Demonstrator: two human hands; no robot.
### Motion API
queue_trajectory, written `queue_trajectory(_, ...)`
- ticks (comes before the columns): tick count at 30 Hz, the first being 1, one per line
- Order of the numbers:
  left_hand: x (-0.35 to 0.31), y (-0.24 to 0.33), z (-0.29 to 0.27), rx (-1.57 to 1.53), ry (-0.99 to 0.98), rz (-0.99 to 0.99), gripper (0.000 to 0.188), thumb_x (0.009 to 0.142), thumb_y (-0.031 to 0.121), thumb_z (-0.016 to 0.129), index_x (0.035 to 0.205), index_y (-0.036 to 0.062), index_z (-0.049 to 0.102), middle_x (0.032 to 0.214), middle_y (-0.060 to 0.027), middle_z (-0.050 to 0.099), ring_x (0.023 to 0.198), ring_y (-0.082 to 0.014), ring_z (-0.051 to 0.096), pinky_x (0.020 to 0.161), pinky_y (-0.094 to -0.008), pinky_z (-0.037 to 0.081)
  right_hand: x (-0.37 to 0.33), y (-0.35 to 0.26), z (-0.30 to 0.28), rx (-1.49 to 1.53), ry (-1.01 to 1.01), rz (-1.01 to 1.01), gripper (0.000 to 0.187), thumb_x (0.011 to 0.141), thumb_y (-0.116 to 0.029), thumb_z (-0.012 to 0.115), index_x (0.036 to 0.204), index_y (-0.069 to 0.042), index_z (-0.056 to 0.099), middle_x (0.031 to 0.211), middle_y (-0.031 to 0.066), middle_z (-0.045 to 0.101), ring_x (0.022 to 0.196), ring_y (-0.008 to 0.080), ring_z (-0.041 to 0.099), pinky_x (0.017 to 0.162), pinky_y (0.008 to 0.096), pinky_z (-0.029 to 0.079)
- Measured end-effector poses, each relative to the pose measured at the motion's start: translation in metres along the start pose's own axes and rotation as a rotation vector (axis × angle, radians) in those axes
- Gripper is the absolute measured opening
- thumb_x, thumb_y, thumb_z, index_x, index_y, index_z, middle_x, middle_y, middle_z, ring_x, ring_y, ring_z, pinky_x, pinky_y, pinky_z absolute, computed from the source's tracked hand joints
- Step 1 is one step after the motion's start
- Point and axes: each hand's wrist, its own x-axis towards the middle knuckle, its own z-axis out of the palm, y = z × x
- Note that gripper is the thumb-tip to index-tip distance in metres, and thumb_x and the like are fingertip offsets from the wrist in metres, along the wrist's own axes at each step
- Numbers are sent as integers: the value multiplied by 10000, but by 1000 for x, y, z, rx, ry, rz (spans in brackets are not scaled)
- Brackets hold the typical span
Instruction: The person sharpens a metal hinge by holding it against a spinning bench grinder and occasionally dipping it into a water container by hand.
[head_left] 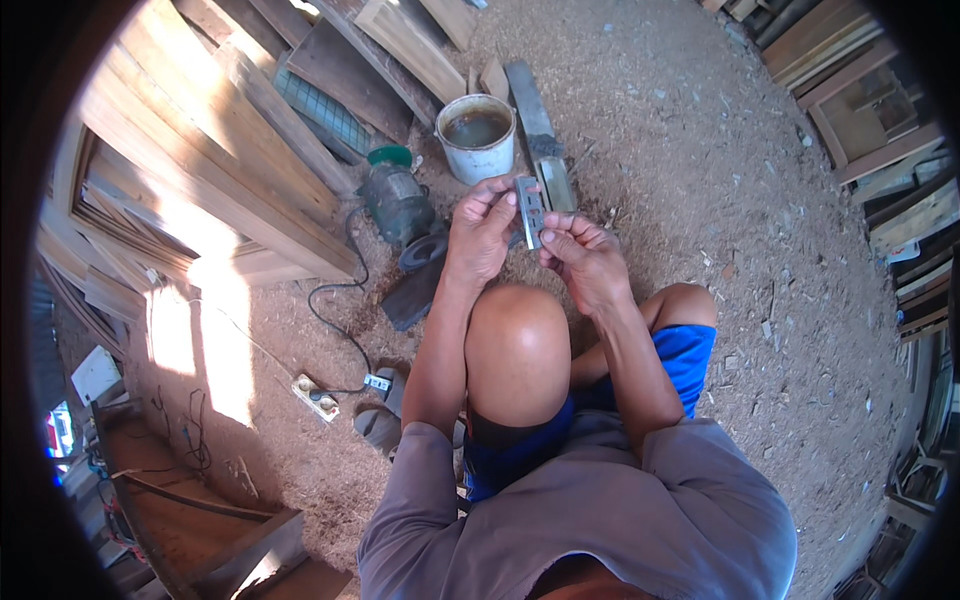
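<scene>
Above my raised knee, both hands hold a small, flat slotted metal blade (530, 213) tilted nearly upright. My left hand (480, 232) pinches its upper left edge between thumb and fingers. At the lower right end, the thumb and fingertips of my right hand (588, 260) grip it. Just beyond the hands stands a white bucket (480, 160) with murky liquid inside. Beside it, a long narrow board (531, 105) lies on the ground, with a greyish block (556, 185) at its near end, partly hidden by my right hand.
A green electric machine (397, 205) with a round disc sits left of the bucket. Its dark cord runs to a power strip (317, 397) on the dusty ground (770, 330). Stacked timber (200, 150) leans at the left; wooden frames (870, 120) line the right side.
</scene>
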Motion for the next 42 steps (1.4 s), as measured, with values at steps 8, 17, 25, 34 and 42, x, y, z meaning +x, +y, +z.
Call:
queue_trajectory(8,-5,6,-2,-149,-124,-84,429,912,249,591,1259,17,493,1194,-146,586,1003,-206,606,863,-372,503,9,11,-5,154,-45,25,136,875,-43,615,1010,-46,627,839,20,636,684,107,584,649,262,497)
queue_trajectory(17,-13,-1,-14,-109,-270,-268,677,807,441,668,1282,-8,495,1286,-143,527,864,-121,575,706,-254,478,8,14,8,295,-73,72,127,870,-22,611,997,-19,620,831,27,630,662,100,575,610,239,495)
queue_trajectory(25,-15,1,-10,-147,-249,-306,539,768,360,734,1186,47,601,1258,-105,562,740,-84,543,634,-214,458,8,18,12,268,-75,31,128,867,-10,611,994,-13,629,844,38,636,666,102,575,595,240,502)
queue_trajectory(34,-15,2,-10,-194,-243,-300,490,756,307,761,1142,40,624,1237,-103,577,764,-91,565,627,-218,476,6,17,9,294,-94,86,166,870,-31,612,1035,-42,632,866,23,644,672,102,583,626,267,526)
queue_trajectory(42,-16,1,-12,-170,-240,-302,504,758,313,760,1136,12,618,1238,-99,577,774,-99,574,608,-216,477,5,16,9,291,-104,114,147,875,-41,613,1021,-43,632,854,21,644,668,95,580,626,264,528)
